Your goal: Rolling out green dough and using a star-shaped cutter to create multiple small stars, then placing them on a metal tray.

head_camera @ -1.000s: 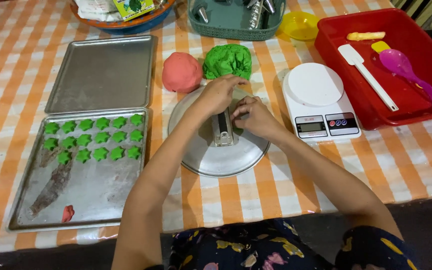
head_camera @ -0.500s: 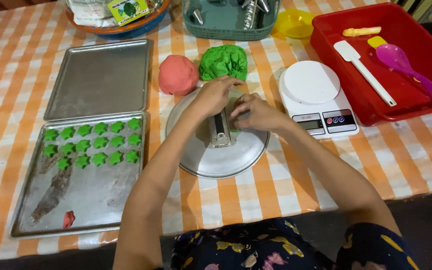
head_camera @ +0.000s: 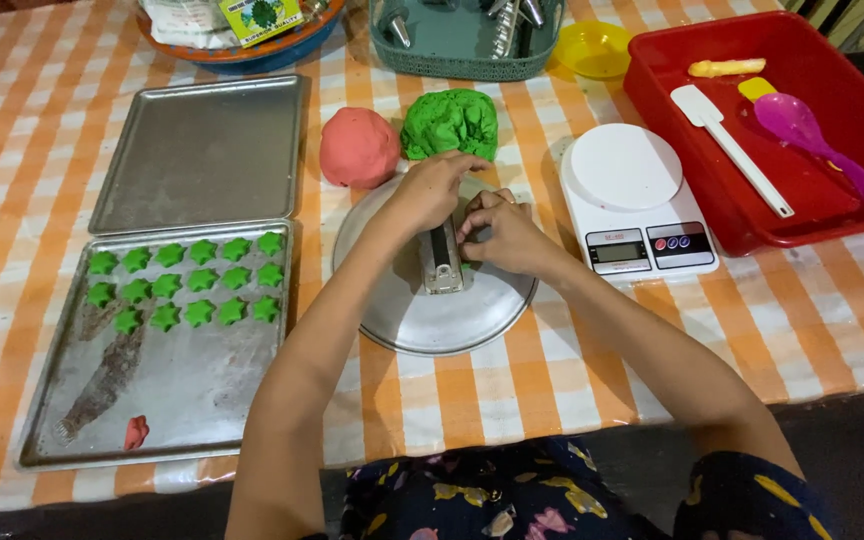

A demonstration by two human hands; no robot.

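Both my hands meet over a round metal plate (head_camera: 422, 320) in the middle of the table. My left hand (head_camera: 430, 190) presses down on the far end of a small metal cookie press (head_camera: 443, 262) lying on the plate. My right hand (head_camera: 500, 232) pinches at the press's right side, where a bit of green dough shows. A green dough lump (head_camera: 450, 122) and a pink dough ball (head_camera: 357, 148) sit just beyond the plate.
A metal tray (head_camera: 202, 400) at the left holds several green star-shaped pieces (head_camera: 192, 283) and a small pink bit (head_camera: 136, 433). An empty tray (head_camera: 202, 150) lies behind it. A white kitchen scale (head_camera: 637, 200), a red bin (head_camera: 822, 190) with spatulas, a teal basket (head_camera: 467, 40) and a yellow bowl (head_camera: 594, 47) stand to the right and back.
My hands have stayed on the press over the plate; my right hand's fingers have shifted slightly at its side. The view has drifted a little.
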